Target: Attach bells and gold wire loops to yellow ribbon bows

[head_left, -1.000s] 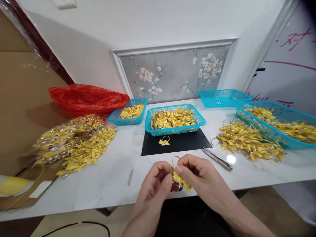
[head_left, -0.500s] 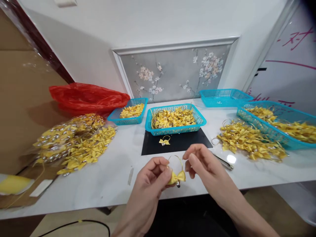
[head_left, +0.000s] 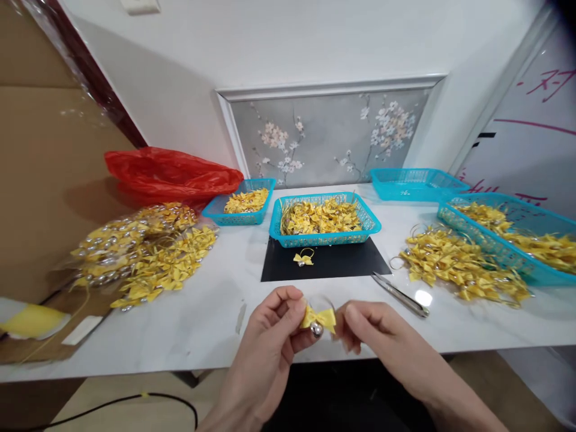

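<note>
Low over the table's front edge, my left hand pinches the left end of a yellow ribbon bow between thumb and fingers. A round silver bell hangs at the bow's middle, and a thin gold cord loop arches above it. My right hand is closed at the bow's right edge, thumb against fingers; its fingertips partly hide what they grip. Beyond the hands, another small bow with a bell lies on a black mat. Metal tweezers rest right of the mat.
A blue basket of bows overlaps the mat's back. Other blue baskets stand left and right. Loose bows are heaped at right and left. A red plastic bag lies at the back left.
My right hand has come down and closed at the bow's right edge, where it was apart before. The bow has turned to face me more. The view has shifted slightly.
</note>
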`<state>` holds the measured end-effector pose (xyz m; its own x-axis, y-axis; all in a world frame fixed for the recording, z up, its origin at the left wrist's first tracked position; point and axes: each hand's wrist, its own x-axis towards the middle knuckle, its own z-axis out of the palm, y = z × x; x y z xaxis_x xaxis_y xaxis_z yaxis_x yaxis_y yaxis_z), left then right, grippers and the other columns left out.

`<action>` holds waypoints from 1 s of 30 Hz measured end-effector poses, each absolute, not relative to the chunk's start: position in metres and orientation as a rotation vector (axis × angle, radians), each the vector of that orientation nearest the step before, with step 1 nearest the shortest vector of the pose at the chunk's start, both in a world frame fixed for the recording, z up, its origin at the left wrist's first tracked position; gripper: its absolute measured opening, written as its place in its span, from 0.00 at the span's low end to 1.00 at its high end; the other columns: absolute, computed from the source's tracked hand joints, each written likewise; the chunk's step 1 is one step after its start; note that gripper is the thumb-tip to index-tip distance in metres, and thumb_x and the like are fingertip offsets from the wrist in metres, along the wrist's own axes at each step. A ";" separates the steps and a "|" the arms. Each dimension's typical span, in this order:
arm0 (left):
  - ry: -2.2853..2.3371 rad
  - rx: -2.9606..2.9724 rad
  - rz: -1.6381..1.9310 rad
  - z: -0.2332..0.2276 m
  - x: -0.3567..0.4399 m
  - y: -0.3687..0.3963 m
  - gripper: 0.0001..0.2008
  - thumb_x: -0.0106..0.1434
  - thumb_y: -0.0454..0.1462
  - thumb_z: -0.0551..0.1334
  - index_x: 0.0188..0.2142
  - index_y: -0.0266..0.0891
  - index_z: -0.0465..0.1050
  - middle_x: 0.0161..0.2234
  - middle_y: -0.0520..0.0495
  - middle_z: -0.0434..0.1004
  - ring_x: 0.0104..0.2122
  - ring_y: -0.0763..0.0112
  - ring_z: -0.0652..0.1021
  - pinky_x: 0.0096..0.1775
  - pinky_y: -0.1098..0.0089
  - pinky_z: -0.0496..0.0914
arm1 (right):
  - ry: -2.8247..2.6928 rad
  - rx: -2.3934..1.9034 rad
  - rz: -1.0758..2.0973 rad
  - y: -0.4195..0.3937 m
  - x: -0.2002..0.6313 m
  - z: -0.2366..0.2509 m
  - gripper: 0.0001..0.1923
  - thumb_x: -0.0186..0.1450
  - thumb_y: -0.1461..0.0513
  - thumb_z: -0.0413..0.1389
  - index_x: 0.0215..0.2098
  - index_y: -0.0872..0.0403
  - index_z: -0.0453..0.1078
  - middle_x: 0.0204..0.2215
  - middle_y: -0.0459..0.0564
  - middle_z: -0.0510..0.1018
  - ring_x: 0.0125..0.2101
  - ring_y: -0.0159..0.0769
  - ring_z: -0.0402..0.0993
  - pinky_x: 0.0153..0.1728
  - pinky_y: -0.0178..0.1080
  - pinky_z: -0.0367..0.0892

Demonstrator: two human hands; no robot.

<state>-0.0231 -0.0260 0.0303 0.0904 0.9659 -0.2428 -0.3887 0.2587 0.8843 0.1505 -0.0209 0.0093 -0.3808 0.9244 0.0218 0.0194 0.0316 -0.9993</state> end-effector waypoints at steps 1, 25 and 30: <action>1.017 0.767 1.159 0.030 -0.022 -0.026 0.06 0.61 0.37 0.66 0.34 0.40 0.70 0.28 0.54 0.72 0.26 0.77 0.74 0.30 0.74 0.74 | -1.481 -1.002 1.431 -0.019 0.152 0.010 0.24 0.68 0.46 0.49 0.30 0.56 0.72 0.24 0.47 0.71 0.25 0.32 0.66 0.28 0.35 0.62; 0.895 0.726 0.920 0.029 0.004 -0.018 0.10 0.67 0.39 0.61 0.40 0.35 0.76 0.35 0.43 0.84 0.37 0.67 0.83 0.41 0.72 0.76 | -1.055 -0.973 1.492 -0.007 0.165 -0.002 0.18 0.63 0.48 0.59 0.32 0.56 0.71 0.24 0.42 0.69 0.21 0.25 0.64 0.21 0.30 0.62; 0.867 0.629 0.937 0.029 0.009 -0.015 0.10 0.68 0.38 0.58 0.39 0.33 0.76 0.35 0.40 0.85 0.38 0.65 0.83 0.43 0.71 0.76 | -1.038 -1.016 1.431 -0.009 0.173 -0.004 0.19 0.65 0.47 0.55 0.40 0.53 0.69 0.30 0.44 0.71 0.22 0.26 0.65 0.21 0.31 0.62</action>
<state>0.0093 -0.0150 0.0289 0.3138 0.8808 -0.3546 -0.4212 0.4639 0.7794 0.1729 -0.0095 -0.0040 -0.0906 0.9945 -0.0530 -0.2580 -0.0749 -0.9632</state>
